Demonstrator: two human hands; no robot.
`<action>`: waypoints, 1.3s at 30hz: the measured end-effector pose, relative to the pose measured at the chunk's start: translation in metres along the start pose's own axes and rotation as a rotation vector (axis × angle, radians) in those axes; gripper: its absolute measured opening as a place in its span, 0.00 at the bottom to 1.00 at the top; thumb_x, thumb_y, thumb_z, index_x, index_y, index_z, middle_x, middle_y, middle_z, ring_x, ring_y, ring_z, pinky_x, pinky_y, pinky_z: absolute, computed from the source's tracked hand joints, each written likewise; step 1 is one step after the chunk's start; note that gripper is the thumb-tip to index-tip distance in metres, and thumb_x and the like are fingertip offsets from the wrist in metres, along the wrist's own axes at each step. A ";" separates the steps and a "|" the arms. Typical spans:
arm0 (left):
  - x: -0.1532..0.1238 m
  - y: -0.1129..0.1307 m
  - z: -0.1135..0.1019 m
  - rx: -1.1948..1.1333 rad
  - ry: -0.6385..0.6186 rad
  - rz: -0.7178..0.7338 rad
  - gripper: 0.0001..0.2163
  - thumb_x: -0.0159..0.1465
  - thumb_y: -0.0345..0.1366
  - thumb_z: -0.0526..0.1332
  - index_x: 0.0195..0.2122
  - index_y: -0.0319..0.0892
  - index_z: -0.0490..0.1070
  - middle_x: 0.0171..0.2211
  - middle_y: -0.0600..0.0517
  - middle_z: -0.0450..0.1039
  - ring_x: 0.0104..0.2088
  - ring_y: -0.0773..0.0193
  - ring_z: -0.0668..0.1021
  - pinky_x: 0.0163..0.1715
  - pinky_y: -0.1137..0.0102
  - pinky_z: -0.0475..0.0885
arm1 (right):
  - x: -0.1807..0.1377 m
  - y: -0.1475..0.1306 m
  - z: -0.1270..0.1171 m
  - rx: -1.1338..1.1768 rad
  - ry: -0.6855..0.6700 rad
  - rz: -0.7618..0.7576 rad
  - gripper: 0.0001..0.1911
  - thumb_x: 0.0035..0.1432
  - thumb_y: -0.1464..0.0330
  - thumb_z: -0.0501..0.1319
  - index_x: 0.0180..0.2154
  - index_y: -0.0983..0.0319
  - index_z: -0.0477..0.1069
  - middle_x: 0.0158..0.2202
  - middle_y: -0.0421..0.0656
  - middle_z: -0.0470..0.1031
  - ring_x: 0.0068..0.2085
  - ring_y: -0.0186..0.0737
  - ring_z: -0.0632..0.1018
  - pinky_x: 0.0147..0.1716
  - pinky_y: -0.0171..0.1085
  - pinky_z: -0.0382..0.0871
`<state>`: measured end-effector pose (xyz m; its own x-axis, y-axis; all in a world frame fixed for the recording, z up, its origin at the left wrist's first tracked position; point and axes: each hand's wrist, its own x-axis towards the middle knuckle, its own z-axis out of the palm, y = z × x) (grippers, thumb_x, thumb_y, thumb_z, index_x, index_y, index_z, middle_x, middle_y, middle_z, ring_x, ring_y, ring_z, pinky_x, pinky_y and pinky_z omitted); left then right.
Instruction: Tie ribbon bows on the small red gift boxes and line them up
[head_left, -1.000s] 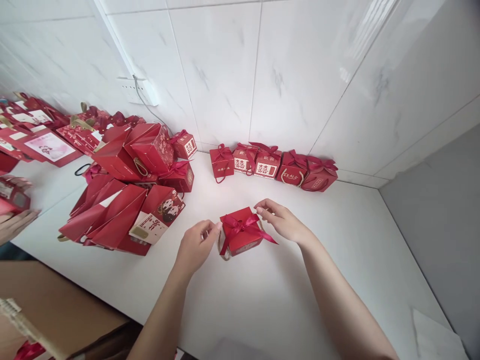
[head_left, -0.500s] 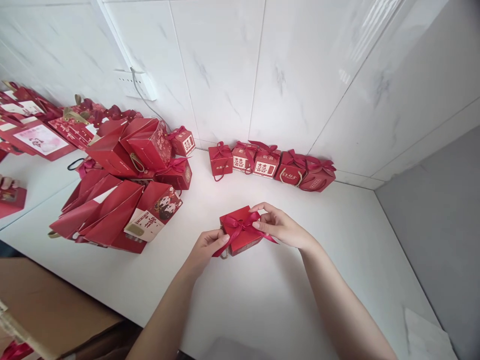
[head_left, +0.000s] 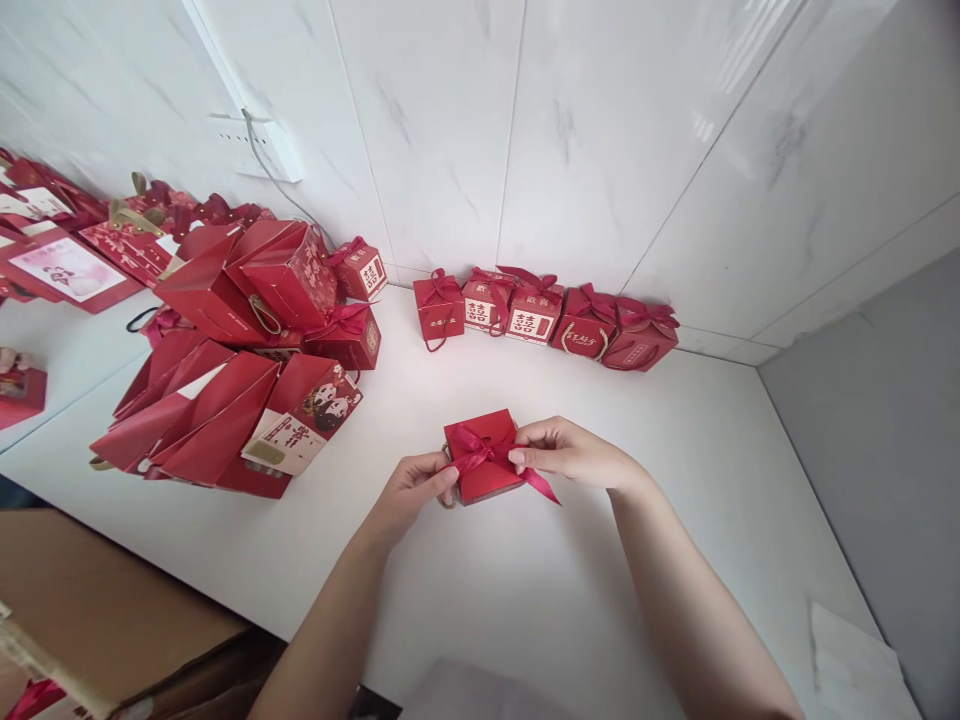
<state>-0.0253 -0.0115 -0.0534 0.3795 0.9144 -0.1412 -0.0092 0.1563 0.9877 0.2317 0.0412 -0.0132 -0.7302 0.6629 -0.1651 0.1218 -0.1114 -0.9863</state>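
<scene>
Counter [head_left: 525, 600] bare toward its near edge; my left hand [head_left: 409, 490] and right hand [head_left: 574, 455] have closed in, pinching the ribbon [head_left: 480, 456] on 1 box [head_left: 484, 425].

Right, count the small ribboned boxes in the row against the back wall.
5, side by side along the wall: leftmost box, second box, middle box, fourth box, rightmost box. None seems hidden in that row; others lie apart by the bag pile.
</scene>
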 end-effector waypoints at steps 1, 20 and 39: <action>0.000 0.000 0.000 -0.022 -0.007 0.001 0.17 0.64 0.44 0.59 0.22 0.39 0.66 0.24 0.52 0.67 0.29 0.65 0.70 0.33 0.69 0.65 | 0.000 0.000 -0.001 -0.003 -0.001 0.000 0.20 0.60 0.53 0.61 0.28 0.63 0.71 0.25 0.37 0.64 0.25 0.32 0.61 0.27 0.34 0.56; 0.000 0.002 -0.002 -0.113 -0.138 -0.060 0.15 0.63 0.38 0.62 0.21 0.38 0.67 0.27 0.49 0.73 0.31 0.63 0.74 0.34 0.67 0.68 | 0.007 0.019 -0.015 0.008 0.039 0.016 0.21 0.59 0.55 0.63 0.21 0.63 0.68 0.18 0.37 0.65 0.21 0.31 0.63 0.24 0.34 0.59; -0.019 0.064 -0.033 0.651 -0.371 -0.233 0.14 0.64 0.48 0.59 0.43 0.46 0.75 0.42 0.51 0.76 0.43 0.58 0.76 0.43 0.68 0.70 | -0.007 0.001 -0.017 0.013 0.031 0.007 0.21 0.62 0.51 0.60 0.31 0.63 0.66 0.17 0.34 0.62 0.18 0.28 0.61 0.19 0.29 0.54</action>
<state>-0.0634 -0.0064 0.0101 0.5908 0.6821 -0.4309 0.6089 -0.0266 0.7928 0.2482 0.0488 -0.0131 -0.7081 0.6848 -0.1724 0.1179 -0.1260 -0.9850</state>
